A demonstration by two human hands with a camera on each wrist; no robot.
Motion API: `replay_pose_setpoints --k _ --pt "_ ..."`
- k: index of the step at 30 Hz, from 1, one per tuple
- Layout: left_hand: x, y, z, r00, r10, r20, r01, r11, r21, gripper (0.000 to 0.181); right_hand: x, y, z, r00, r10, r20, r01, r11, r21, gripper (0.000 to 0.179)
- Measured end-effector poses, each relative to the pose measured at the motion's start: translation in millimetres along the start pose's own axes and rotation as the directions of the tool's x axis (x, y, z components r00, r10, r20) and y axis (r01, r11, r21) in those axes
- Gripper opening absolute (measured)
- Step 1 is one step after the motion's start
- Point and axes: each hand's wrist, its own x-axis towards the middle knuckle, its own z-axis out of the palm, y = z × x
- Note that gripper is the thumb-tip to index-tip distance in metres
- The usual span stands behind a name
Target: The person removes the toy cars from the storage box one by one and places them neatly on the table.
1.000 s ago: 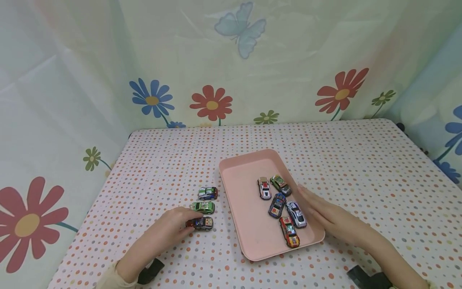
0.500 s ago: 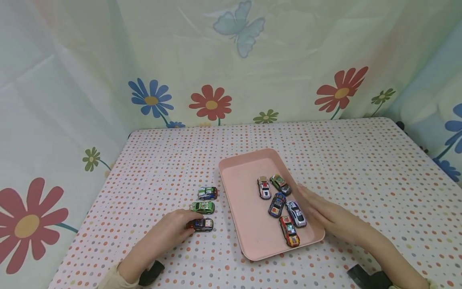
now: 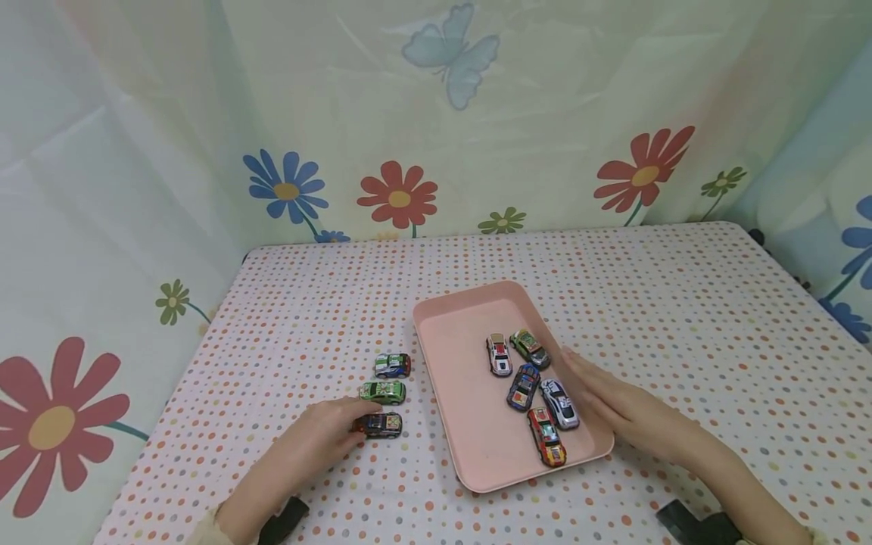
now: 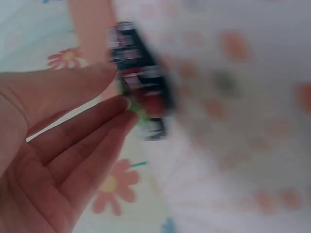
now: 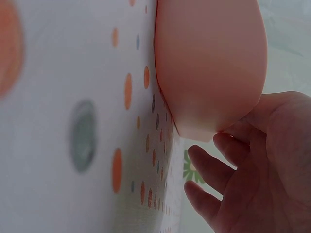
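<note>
My left hand (image 3: 323,435) pinches the rear end of a dark toy car (image 3: 387,425) between thumb and fingers, left of the tray. In the left wrist view the car (image 4: 138,73) is blurred, with the thumb on one side and fingertips on the other. Just beyond it stand a green toy car (image 3: 383,392) and a white, green and blue toy car (image 3: 392,365), making a column. My right hand (image 3: 633,416) holds the right rim of the pink tray (image 3: 470,481), thumb over the edge and fingers along the outer wall (image 5: 209,63).
Several toy cars lie inside the tray toward its right side, among them a red and yellow one (image 3: 547,437) and a white one (image 3: 560,403). A dotted cloth (image 3: 327,295) covers the table. A flowered curtain (image 3: 545,136) hangs behind.
The dark car has shifted slightly toward me in my left hand's grip, opening a little more space from the green car. My right hand and the tray have stayed put.
</note>
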Motion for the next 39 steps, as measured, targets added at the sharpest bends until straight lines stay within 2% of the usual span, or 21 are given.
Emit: replay_pose_setpoints --k 3,6,11,17,20,23,25,29,32,33,36,39 --pt "4.0 6.7 -8.8 0.996 0.085 -0.030 -0.086 0.996 -0.018 0.033 0.0 0 0 1.000 -0.004 0.000 0.004 1.000 0.000 0.051" --pt "17.7 16.3 -16.9 0.984 0.169 -0.048 -0.171 0.985 -0.036 0.029 -0.1 1 0 1.000 -0.012 -0.007 0.012 1.000 -0.006 0.051" --pt "54.4 36.5 -25.2 0.958 0.283 -0.041 -0.283 0.959 0.004 0.028 -0.2 1 1 1.000 -0.019 -0.007 0.019 1.000 0.004 0.051" --pt "101.5 60.6 -22.8 0.933 0.356 0.054 -0.359 0.932 0.057 0.028 -0.6 0 2 1.000 -0.010 -0.010 0.010 1.000 0.006 0.050" --pt "122.8 74.3 -20.4 0.932 0.350 0.091 -0.357 0.931 0.079 0.029 -0.8 0 2 1.000 0.002 -0.005 -0.002 1.000 0.015 0.050" --pt "143.9 84.7 -16.6 0.947 0.298 0.119 -0.311 0.943 0.117 0.028 -0.8 0 1 1.000 0.022 0.001 -0.022 0.999 0.024 0.050" --pt "156.8 88.5 -13.9 0.956 0.257 0.145 -0.276 0.952 0.133 0.028 -0.6 0 1 0.999 0.031 0.010 -0.031 0.999 0.037 0.050" --pt "177.0 88.7 -7.7 0.962 0.200 0.187 -0.229 0.962 0.146 0.026 -0.4 -1 1 0.999 0.045 0.029 -0.047 0.997 0.058 0.049" --pt "186.3 87.1 -1.3 0.972 0.136 0.194 -0.167 0.974 0.156 0.010 -0.5 -2 2 0.998 0.050 0.031 -0.052 0.997 0.056 0.049" --pt "188.0 87.2 1.2 0.975 0.113 0.190 -0.146 0.975 0.169 0.010 -0.6 -2 2 0.998 0.052 0.027 -0.053 0.997 0.055 0.049" --pt "191.3 90.2 9.9 0.981 0.076 0.180 -0.119 0.963 0.241 0.023 -1.0 -2 2 0.998 0.062 0.028 -0.063 0.997 0.053 0.050" --pt "191.4 95.4 18.3 0.981 0.077 0.177 -0.130 0.940 0.316 0.029 -1.1 -2 2 0.997 0.069 0.029 -0.071 0.996 0.055 0.051"
